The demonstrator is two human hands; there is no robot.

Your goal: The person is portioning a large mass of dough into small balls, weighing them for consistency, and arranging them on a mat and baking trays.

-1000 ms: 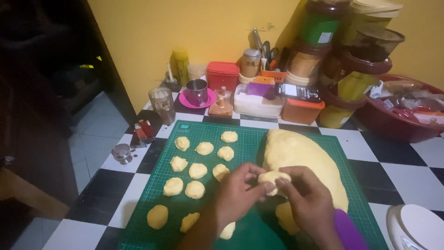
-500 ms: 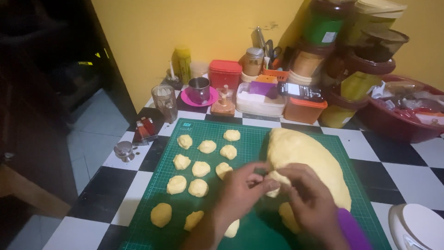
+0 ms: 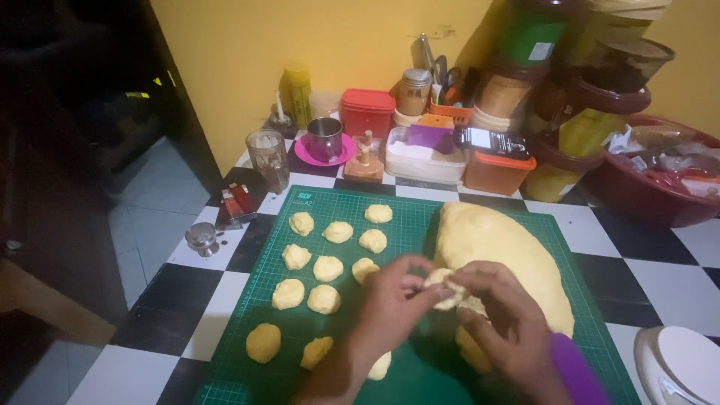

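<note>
A big yellow dough mass [image 3: 495, 247] lies on the right half of a green cutting mat [image 3: 405, 217]. Several small dough balls [image 3: 324, 268] sit in rows on the mat's left half. My left hand [image 3: 394, 304] and my right hand [image 3: 499, 319] meet over the near edge of the big dough. Both pinch a small dough piece [image 3: 444, 286] between their fingertips. The piece touches the big mass; whether it is joined to it is hidden by my fingers. A purple sleeve covers my right wrist.
Behind the mat stand a glass [image 3: 268, 159], a metal cup on a pink saucer [image 3: 325, 142], a red box [image 3: 367, 112], plastic tubs [image 3: 427, 154], jars and a red basin [image 3: 652, 180]. A white scale [image 3: 686, 364] sits at the near right. The checkered table ends at the left.
The view has drifted slightly, and my fingers have kept working the small dough piece, turning it between both hands. The dough balls and the big mass lie as before.
</note>
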